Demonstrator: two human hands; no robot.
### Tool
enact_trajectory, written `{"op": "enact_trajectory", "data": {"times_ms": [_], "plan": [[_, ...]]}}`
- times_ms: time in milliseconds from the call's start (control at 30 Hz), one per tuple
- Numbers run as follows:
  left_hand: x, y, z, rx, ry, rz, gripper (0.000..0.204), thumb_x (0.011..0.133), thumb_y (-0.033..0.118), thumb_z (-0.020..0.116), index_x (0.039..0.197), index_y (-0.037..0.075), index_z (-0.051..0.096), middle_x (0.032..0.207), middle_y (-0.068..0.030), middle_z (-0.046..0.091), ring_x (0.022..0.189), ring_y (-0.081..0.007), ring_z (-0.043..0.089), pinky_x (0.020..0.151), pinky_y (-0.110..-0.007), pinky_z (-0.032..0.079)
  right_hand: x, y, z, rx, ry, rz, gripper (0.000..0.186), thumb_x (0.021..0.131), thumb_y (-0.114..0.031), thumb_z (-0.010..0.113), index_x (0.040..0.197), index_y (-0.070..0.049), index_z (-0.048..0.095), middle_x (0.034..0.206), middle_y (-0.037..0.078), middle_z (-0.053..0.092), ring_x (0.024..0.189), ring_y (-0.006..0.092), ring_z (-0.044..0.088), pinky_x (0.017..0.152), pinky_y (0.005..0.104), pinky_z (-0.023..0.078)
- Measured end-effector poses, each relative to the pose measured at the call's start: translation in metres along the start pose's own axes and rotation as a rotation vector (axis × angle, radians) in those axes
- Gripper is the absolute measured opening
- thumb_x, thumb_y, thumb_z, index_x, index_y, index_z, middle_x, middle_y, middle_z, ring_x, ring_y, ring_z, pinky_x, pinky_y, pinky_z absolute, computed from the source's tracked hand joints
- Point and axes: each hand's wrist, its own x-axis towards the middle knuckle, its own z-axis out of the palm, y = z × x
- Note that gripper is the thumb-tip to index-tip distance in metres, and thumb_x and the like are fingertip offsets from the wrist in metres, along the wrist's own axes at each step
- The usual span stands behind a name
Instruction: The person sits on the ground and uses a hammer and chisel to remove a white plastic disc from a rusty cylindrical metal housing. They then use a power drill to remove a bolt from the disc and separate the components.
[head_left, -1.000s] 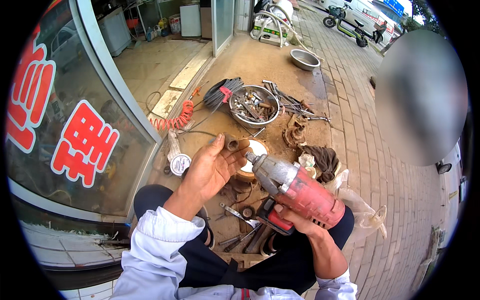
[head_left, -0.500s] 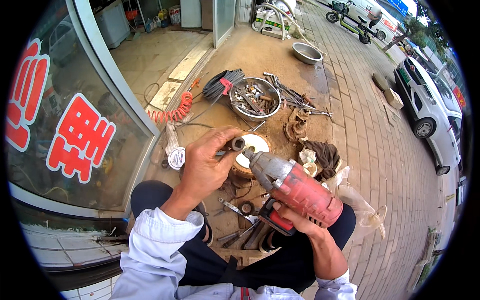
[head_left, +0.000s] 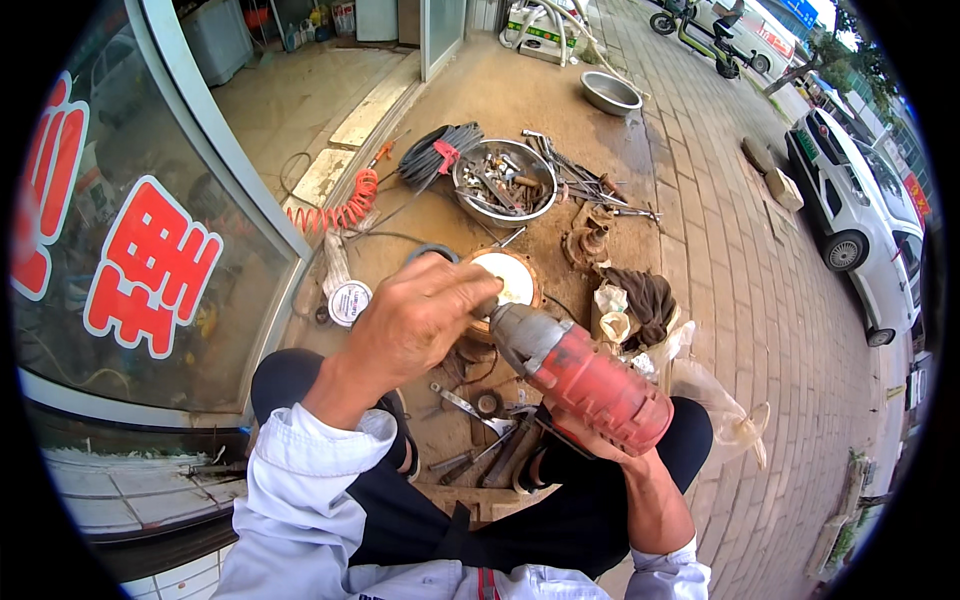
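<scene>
My right hand [head_left: 612, 442] grips a red and grey impact wrench [head_left: 600, 385] above my legs, its nose pointing up and to the left. My left hand [head_left: 415, 320] closes its fingers round a dark socket [head_left: 486, 308] at the wrench's tip; most of the socket is hidden, so I cannot tell whether it is fully seated. Behind them lies a white round disc [head_left: 505, 275] on a rusty part. Wrenches and other tools [head_left: 500, 445] lie between my feet. A dark rag [head_left: 645, 300] and plastic bag [head_left: 715, 400] sit to the right.
A metal bowl [head_left: 545, 198] of parts, a hose coil [head_left: 430, 155], red spiral hose [head_left: 340, 215] and steel basin [head_left: 610, 92] stand ahead. A glass door [head_left: 250, 330] borders the left. A white car [head_left: 855, 200] and a scooter [head_left: 715, 45] with a person are on the paved right side.
My left fingers have brought the socket from beside the wrench onto its tip, turning over and covering it. The white car, blurred out a second ago, now shows.
</scene>
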Motion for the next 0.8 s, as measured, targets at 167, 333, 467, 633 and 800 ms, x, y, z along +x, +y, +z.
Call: {"op": "enact_trajectory", "data": {"times_ms": [167, 333, 467, 633, 800], "plan": [[-0.007, -0.007, -0.002, -0.06, -0.156, 0.024, 0.05, 0.07, -0.007, 0.075, 0.119, 0.002, 0.072, 0.113, -0.0135, 0.073, 0.092, -0.0339, 0.068, 0.08, -0.042, 0.057, 0.0, -0.001, -0.006, 0.091, -0.072, 0.099, 0.029, 0.084, -0.015, 0.077, 0.112, -0.007, 0.075, 0.105, 0.008, 0.076, 0.092, 0.0203, 0.074, 0.084, 0.0321, 0.057], [-0.007, -0.002, 0.004, -0.072, -0.102, 0.017, 0.049, 0.071, -0.006, 0.076, 0.119, 0.002, 0.071, 0.112, -0.0151, 0.072, 0.098, -0.0354, 0.068, 0.084, -0.041, 0.056, -0.001, -0.005, -0.002, 0.123, -0.014, 0.069, 0.037, 0.084, -0.014, 0.075, 0.12, -0.007, 0.07, 0.108, 0.008, 0.075, 0.093, 0.0226, 0.073, 0.085, 0.0326, 0.058], [0.006, -0.012, 0.028, -0.108, -0.041, -0.044, 0.046, 0.072, -0.004, 0.077, 0.117, 0.0, 0.07, 0.11, -0.0177, 0.071, 0.102, -0.0373, 0.067, 0.087, -0.042, 0.055, 0.01, 0.0, -0.008, 0.282, 0.035, 0.271, 0.044, 0.084, -0.007, 0.075, 0.126, -0.005, 0.064, 0.119, 0.009, 0.071, 0.107, 0.0211, 0.069, 0.089, 0.032, 0.056], [0.013, -0.05, 0.056, -0.23, -0.125, -0.286, 0.041, 0.077, -0.004, 0.078, 0.117, 0.001, 0.071, 0.106, -0.0181, 0.071, 0.1, -0.0331, 0.07, 0.087, -0.04, 0.054, 0.078, -0.018, -0.056, 0.488, -0.041, 0.373, 0.043, 0.085, -0.009, 0.08, 0.125, -0.004, 0.065, 0.109, 0.006, 0.072, 0.098, 0.0153, 0.066, 0.083, 0.0304, 0.055], [0.012, -0.066, 0.086, -0.164, -0.098, -0.43, 0.038, 0.075, 0.005, 0.084, 0.112, 0.002, 0.075, 0.1, -0.0179, 0.074, 0.094, -0.0294, 0.072, 0.083, -0.038, 0.053, 0.126, 0.002, -0.067, 0.055, -0.155, 0.144, 0.04, 0.079, -0.026, 0.085, 0.112, -0.006, 0.074, 0.098, 0.022, 0.075, 0.098, 0.035, 0.072, 0.086, 0.0423, 0.056]]}}
